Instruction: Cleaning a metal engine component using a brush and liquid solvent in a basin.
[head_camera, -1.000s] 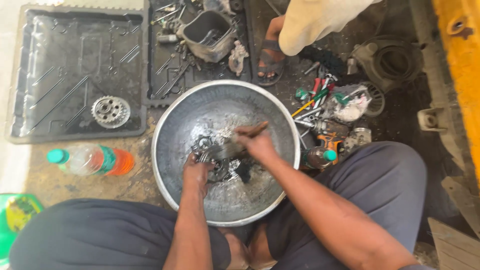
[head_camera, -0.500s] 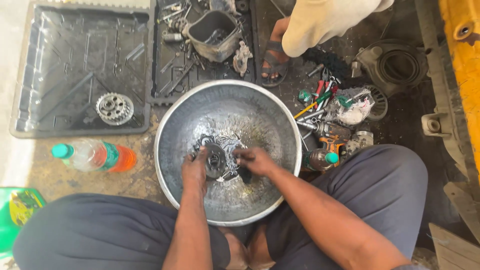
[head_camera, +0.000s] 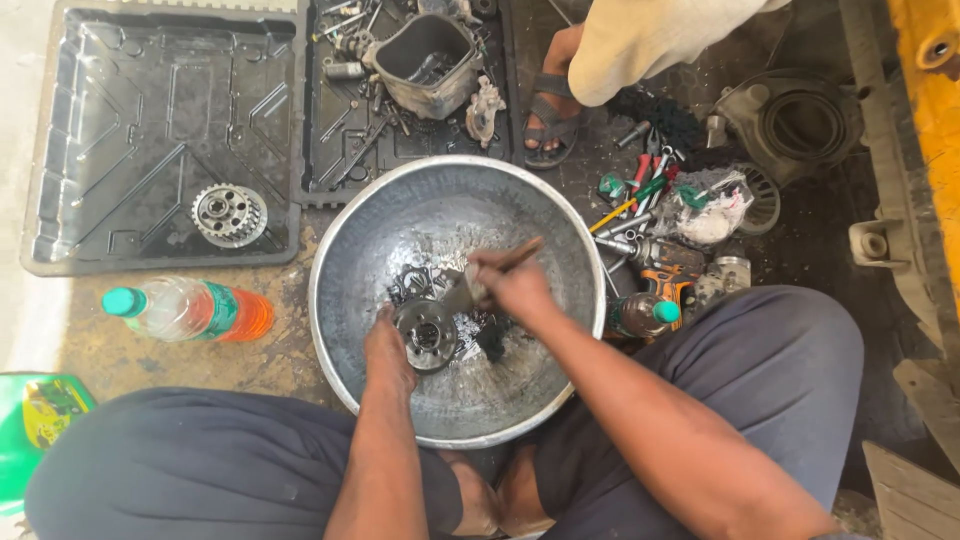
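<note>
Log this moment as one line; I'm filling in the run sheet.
left hand: holds round part | right hand: holds brush on part | place: basin | nearby: bottle, gear on tray

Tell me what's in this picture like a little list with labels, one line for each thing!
Left hand: holds a round metal part in the basin
Right hand: grips a brush against the part
Basin: big, grey metal, dirty inside
Tray: black plastic, with a gear on it
Bottle: lying on its side, orange drink, green cap
Tools: pile on the floor right of the basin
Another person: a sandalled foot beyond the basin
</note>
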